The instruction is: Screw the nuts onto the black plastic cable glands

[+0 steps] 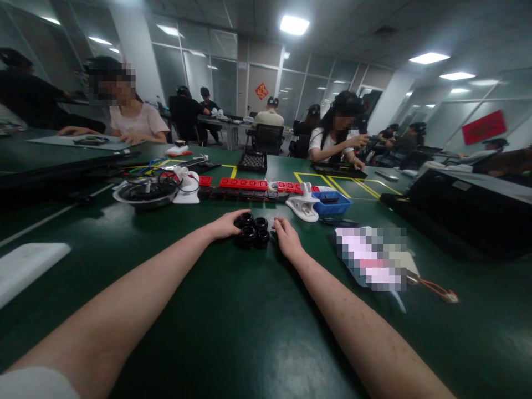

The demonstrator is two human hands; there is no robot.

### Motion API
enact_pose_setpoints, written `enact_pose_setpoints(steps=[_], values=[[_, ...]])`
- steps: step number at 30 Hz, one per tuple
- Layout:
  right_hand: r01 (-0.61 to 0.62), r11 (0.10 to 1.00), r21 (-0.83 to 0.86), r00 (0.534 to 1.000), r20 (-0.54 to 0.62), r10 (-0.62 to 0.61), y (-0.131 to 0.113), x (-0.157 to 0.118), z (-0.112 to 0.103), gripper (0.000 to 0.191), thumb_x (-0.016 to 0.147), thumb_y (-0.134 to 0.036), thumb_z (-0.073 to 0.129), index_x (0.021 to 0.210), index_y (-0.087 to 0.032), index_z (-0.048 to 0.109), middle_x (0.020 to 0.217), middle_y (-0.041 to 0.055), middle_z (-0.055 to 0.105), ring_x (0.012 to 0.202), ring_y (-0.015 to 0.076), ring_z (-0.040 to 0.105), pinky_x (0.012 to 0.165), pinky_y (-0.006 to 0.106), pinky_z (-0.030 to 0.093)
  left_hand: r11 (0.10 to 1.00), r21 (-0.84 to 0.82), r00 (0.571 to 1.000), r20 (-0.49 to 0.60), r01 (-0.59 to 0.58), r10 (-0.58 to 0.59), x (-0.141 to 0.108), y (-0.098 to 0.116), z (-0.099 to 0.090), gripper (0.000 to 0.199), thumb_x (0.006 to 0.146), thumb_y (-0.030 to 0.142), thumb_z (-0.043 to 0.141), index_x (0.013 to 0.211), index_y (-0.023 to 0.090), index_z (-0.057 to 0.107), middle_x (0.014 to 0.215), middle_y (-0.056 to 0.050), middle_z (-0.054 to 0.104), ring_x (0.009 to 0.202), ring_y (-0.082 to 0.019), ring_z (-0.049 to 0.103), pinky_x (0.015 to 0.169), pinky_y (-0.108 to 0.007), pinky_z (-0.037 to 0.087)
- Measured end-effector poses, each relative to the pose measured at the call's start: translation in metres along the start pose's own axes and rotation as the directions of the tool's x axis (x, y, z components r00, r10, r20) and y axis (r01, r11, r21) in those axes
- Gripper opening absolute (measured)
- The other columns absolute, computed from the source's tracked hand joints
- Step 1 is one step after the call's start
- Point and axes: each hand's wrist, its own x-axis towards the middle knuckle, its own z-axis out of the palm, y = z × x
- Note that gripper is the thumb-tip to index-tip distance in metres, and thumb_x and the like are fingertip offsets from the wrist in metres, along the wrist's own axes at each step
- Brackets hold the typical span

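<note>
Several glossy black round pieces, like short cylinders with ringed tops point(248, 235), stand in a tight cluster on the green table. My left hand point(228, 224) is at the cluster's left side, its fingers stretched along the far-left piece and touching it; the fingertips are partly hidden behind that piece. On the other side, my right hand point(287, 237) has its fingers loosely bent and rests close to the cluster, with a small gap between. Nothing can be made out in its fingers.
Behind the cluster runs a row of red and black blocks point(243, 183). A metal bowl point(145, 194) with cables, white clip stands point(305, 206) and a blue bin point(332, 203) stand beside it. A blurred packet point(369, 260) and a black case point(469, 213) are right. People work across the table.
</note>
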Motion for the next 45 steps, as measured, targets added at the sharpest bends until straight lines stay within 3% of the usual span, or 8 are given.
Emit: enact_pose_setpoints(steps=[7, 14, 19, 23, 26, 33, 40, 45], values=[[0.018, 0.998, -0.052, 1.0, 0.021, -0.017, -0.001, -0.001, 0.0, 0.03, 0.085, -0.037, 0.039, 0.104, -0.019, 0.052, 0.088, 0.0054, 0.063, 0.087, 0.0191, 0.058, 0.077, 0.032, 0.043, 0.966, 0.2, 0.976, -0.172, 0.166, -0.133, -0.023, -0.012, -0.032, 0.061, 0.055, 0.041, 0.069, 0.11, 0.022, 0.052, 0.115, -0.008, 0.056, 0.11, -0.029, 0.049, 0.096, -0.038, 0.034], [0.06, 0.997, -0.039, 0.998, 0.007, -0.06, -0.002, -0.002, 0.001, 0.03, 0.083, -0.037, 0.041, 0.101, -0.017, 0.054, 0.088, 0.0064, 0.063, 0.085, 0.0202, 0.058, 0.078, 0.034, 0.042, 0.909, 0.331, 0.952, -0.253, 0.254, -0.174, -0.101, -0.02, -0.057, 0.058, 0.057, 0.046, 0.066, 0.107, 0.019, 0.052, 0.115, -0.01, 0.053, 0.111, -0.03, 0.044, 0.095, -0.04, 0.032], [0.1, 0.995, -0.005, 0.99, -0.097, -0.1, -0.004, -0.004, 0.0, 0.034, 0.082, -0.039, 0.037, 0.097, -0.015, 0.054, 0.079, 0.0072, 0.062, 0.076, 0.0213, 0.058, 0.072, 0.036, 0.043, 0.925, 0.38, 0.999, -0.049, 0.008, 0.011, -0.168, 0.038, -0.002, 0.051, 0.061, 0.05, 0.064, 0.103, 0.023, 0.053, 0.113, -0.006, 0.051, 0.108, -0.027, 0.043, 0.093, -0.043, 0.033], [0.175, 0.985, -0.009, 0.954, -0.245, -0.172, -0.018, -0.024, -0.005, 0.038, 0.085, -0.038, 0.026, 0.1, -0.013, 0.049, 0.085, 0.0099, 0.059, 0.081, 0.0223, 0.055, 0.076, 0.038, 0.042, 0.904, 0.256, 0.918, 0.296, -0.341, 0.262, -0.2, 0.097, 0.058, 0.049, 0.057, 0.043, 0.07, 0.1, 0.027, 0.054, 0.107, -0.004, 0.053, 0.103, -0.026, 0.046, 0.1, -0.051, 0.019], [0.285, 0.957, -0.056, 0.93, -0.227, -0.29, -0.033, -0.061, -0.014, 0.032, 0.082, -0.039, 0.033, 0.098, -0.016, 0.05, 0.092, 0.0094, 0.056, 0.089, 0.0234, 0.052, 0.083, 0.04, 0.039, 0.882, 0.211, 0.871, 0.366, -0.42, 0.328, -0.207, 0.112, 0.075, 0.049, 0.058, 0.041, 0.071, 0.101, 0.027, 0.052, 0.11, -0.004, 0.051, 0.106, -0.026, 0.045, 0.102, -0.054, 0.012], [0.543, 0.84, 0.014, 0.834, 0.103, -0.541, -0.073, -0.154, -0.027, 0.032, 0.085, -0.043, 0.035, 0.105, -0.021, 0.044, 0.099, 0.009, 0.052, 0.093, 0.024, 0.05, 0.081, 0.041, 0.041, 0.933, 0.29, 0.974, 0.137, -0.214, 0.18, -0.186, 0.079, 0.059, 0.043, 0.062, 0.041, 0.066, 0.098, 0.023, 0.051, 0.104, -0.004, 0.053, 0.104, -0.026, 0.045, 0.1, -0.053, 0.019], [0.551, 0.828, -0.101, 0.825, 0.213, -0.523, -0.084, -0.156, -0.013, 0.04, 0.07, -0.039, 0.059, 0.1, -0.02, 0.04, 0.088, 0.0074, 0.05, 0.079, 0.0233, 0.051, 0.069, 0.039, 0.046, 0.924, 0.319, 0.975, 0.134, -0.21, 0.176, -0.184, 0.076, 0.063, 0.046, 0.059, 0.033, 0.067, 0.101, 0.022, 0.053, 0.109, -0.006, 0.051, 0.108, -0.027, 0.043, 0.102, -0.051, 0.017], [0.652, 0.748, 0.128, 0.685, 0.323, -0.653, -0.083, -0.154, -0.021, 0.049, 0.074, -0.025, 0.045, 0.12, -0.021, 0.029, 0.112, 0.0104, 0.047, 0.102, 0.0257, 0.047, 0.086, 0.043, 0.041, 0.935, 0.301, 0.981, 0.112, -0.187, 0.16, -0.183, 0.076, 0.063, 0.048, 0.058, 0.038, 0.067, 0.102, 0.022, 0.053, 0.109, -0.005, 0.052, 0.108, -0.027, 0.043, 0.102, -0.05, 0.017]])
